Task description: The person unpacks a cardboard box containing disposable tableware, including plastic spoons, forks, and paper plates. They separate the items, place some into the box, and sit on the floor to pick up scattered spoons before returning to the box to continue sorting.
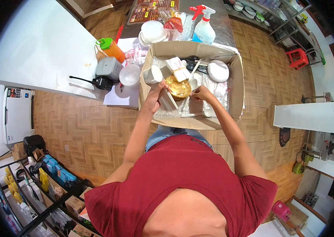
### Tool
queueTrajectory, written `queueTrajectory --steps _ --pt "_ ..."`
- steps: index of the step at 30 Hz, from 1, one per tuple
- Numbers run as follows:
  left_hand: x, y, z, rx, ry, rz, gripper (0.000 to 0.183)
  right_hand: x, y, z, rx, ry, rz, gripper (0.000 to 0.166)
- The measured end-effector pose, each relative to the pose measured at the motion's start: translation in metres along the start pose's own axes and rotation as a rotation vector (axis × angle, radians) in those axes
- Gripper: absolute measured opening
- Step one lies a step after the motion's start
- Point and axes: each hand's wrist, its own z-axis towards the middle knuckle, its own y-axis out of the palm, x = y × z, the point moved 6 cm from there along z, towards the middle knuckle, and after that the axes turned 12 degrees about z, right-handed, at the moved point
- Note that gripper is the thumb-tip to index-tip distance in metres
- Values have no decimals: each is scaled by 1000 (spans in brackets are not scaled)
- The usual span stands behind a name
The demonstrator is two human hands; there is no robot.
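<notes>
My left hand (154, 99) has its fingers and thumb at the left rim of a stack of gold fluted baking cups (178, 87), holding it over an open cardboard box (193, 125). My right hand (204, 94) has its fingertips pinched by the cups' right rim, beside a white plastic spoon (194, 83); which of the two it grips is unclear. White paper cups (153, 74) lie just above my left hand. Beyond the gold cups is a banded white packet (178, 68). White fluted paper cups (218, 71) and black plastic cutlery (195, 66) are at the box's far side.
Beyond the box stand a spray bottle (204, 29), round white tubs (152, 31) and a red-filled plastic bag (173, 24). To the left are an orange bottle (113, 50), a grey device (109, 67), a walkie-talkie (102, 83) and a clear bowl (129, 74).
</notes>
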Motion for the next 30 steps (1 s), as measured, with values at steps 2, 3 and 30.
queueTrajectory --steps 2,3,30 --pt "-3 2 3 -18 -28 -7 28 0 -12 -5 29 9 76 29" --pt "-5 0 5 -22 -38 -13 29 -8 -22 -13 63 11 120 31" --pt "-15 34 3 -12 53 221 36 -181 2 -104 156 -525 -103 34"
